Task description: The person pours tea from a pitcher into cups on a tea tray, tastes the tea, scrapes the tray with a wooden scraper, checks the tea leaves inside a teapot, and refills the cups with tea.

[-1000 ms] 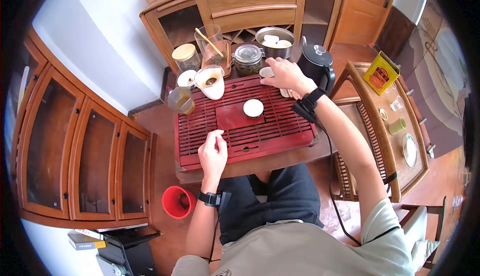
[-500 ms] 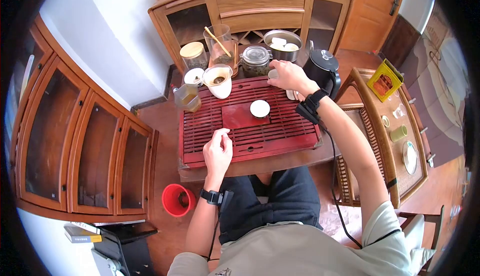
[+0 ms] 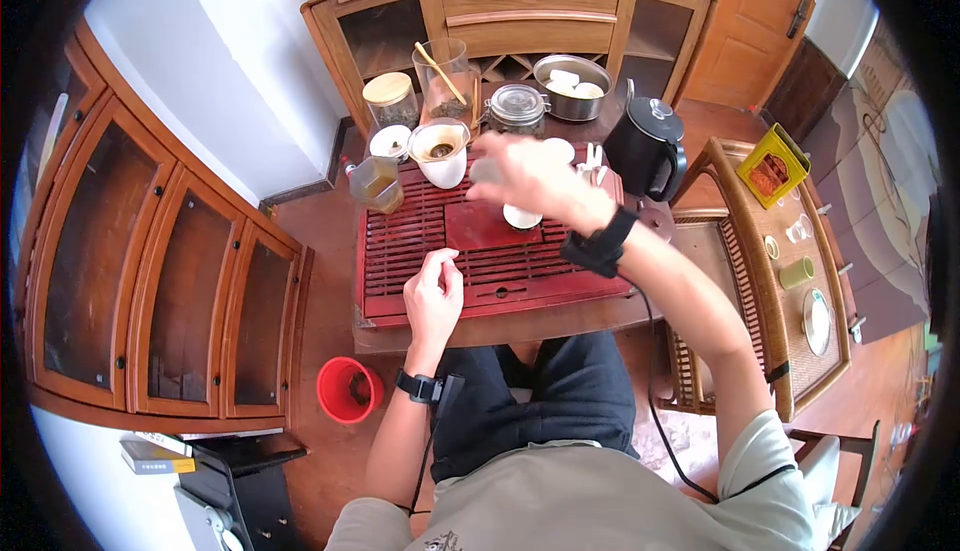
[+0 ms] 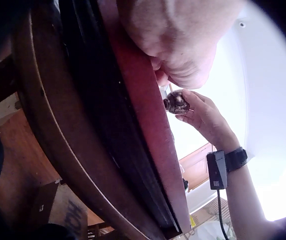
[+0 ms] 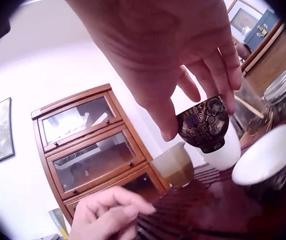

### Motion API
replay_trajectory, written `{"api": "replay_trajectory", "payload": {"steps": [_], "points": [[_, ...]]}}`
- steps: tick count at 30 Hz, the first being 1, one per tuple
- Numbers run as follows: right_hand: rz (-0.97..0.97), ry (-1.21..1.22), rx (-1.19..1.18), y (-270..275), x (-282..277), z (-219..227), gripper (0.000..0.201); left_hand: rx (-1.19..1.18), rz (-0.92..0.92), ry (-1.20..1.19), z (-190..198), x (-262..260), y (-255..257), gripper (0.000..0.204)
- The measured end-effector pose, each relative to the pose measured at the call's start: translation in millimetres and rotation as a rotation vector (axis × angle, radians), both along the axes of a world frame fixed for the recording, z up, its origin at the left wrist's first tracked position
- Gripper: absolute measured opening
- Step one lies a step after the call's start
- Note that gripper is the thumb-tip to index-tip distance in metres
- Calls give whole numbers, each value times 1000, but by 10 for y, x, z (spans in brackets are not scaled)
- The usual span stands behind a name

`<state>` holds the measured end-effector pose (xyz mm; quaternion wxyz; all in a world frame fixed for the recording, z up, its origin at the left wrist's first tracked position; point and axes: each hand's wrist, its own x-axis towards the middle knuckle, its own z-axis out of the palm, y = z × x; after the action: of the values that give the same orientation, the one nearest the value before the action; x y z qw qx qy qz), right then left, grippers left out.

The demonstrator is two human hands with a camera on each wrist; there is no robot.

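Note:
My right hand (image 3: pixel 540 179) pinches a small dark teacup (image 5: pixel 205 122) with swirl patterns, thumb on one side and fingers on the other. It holds the cup upright above the red slatted tea tray (image 3: pixel 400 286). Just below that hand, a second teacup (image 3: pixel 521 219), white inside and dark outside, stands on the tray. My left hand (image 3: pixel 434 291), fingers loosely curled and holding nothing, rests by the tray's front edge. To the left are a glass pitcher (image 3: pixel 376 189) of amber liquid and a white vessel with a strainer (image 3: pixel 440 156).
Behind the tray stand a wooden-lidded jar (image 3: pixel 390 101), a tall glass container (image 3: pixel 446 81), a clamp-lid jar (image 3: pixel 517 111) and a steel pot (image 3: pixel 574 91). A black kettle (image 3: pixel 645 146) is at the right. A red bin (image 3: pixel 350 391) sits on the floor at left.
My right hand has moved left and nearer with the teacup, from the tray's back right to over its middle. My left hand has stayed in place.

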<state>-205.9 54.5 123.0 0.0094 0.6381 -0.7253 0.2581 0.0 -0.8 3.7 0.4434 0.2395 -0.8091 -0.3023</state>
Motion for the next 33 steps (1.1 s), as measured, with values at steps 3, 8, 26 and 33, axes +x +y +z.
{"api": "replay_trajectory", "payload": {"steps": [3,8,26,33], "points": [[108,97,-42,-109,219,-341,50,43,17,-28,-13,23,-9,14],[112,185,35,-83,358,-488,53,74,10,-16,2,16,-8,15],[-166,-880,-200,505,-419,-838,30,172,-17,142,822,208,-945,14],[-157,-910,-357,391,-415,-1068,30,102,-45,-213,1011,75,-1477,56]]}}
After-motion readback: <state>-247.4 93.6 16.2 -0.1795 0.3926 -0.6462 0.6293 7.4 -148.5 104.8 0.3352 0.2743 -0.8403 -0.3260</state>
